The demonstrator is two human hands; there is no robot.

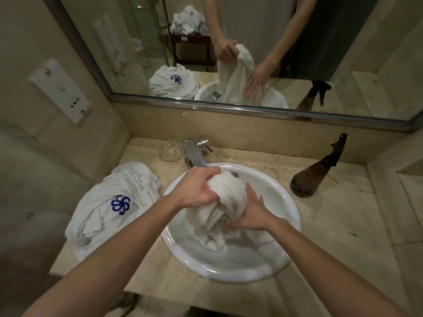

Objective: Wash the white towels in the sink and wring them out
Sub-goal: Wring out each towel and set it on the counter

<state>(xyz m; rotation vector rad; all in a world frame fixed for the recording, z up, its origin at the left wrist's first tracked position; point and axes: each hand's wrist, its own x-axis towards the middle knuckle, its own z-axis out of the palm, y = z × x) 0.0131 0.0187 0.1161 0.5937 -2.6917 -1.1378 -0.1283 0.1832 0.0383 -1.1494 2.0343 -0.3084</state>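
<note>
I count two lots of white towelling here: one wet towel (225,202) in my hands over the round white sink (290,202), and one heap of towels with a blue flower mark (109,202) lying on the worktop (332,225) just left of the basin. How many towels make up that heap I cannot tell. There is one chrome tap (194,153) at the back of the sink, one clear glass dish (170,150) beside it on the left, and one brown spray bottle (313,177) standing on the right.

My left hand (196,191) has its grip closed around the bunched top of the wet towel, at the far side near the tap. My right hand (254,213) has its grip closed on the towel lower down and nearer me, fingers wrapped into the folds. The towel runs between the two grips, and its loose end hangs below my right hand into the basin, touching the bowl. The mirror (366,53) behind shows both arms and the same towel.
</note>
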